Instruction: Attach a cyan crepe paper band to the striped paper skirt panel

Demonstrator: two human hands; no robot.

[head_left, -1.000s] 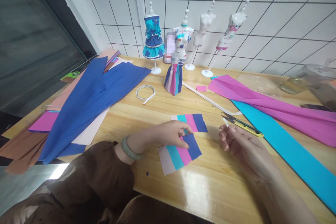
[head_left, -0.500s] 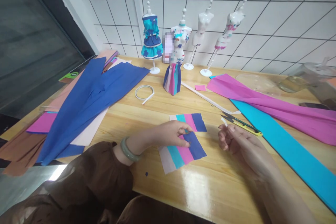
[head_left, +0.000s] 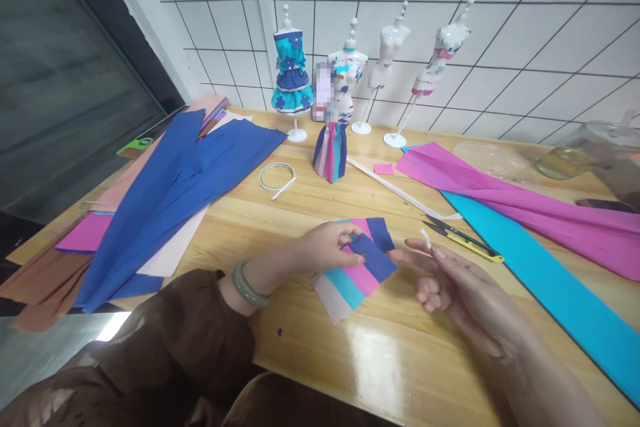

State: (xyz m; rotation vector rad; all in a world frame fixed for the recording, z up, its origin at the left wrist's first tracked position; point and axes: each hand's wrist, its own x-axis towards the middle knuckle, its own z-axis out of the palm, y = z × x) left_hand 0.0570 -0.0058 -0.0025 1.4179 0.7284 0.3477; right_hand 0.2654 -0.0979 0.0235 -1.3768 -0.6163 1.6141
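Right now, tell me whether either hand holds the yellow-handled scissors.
No: the yellow-handled scissors lie on the wooden table beyond the right hand; the left hand pinches striped paper.

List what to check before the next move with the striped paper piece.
Left hand grips striped piece: ok, pinched at blue end.
Right hand free: not ok, holds a small white strip.
Scissors clear of hands: ok, lying on the table.
Second striped piece clear: not ok, partly under the held one.
Right hand touching the striped piece: cannot tell.
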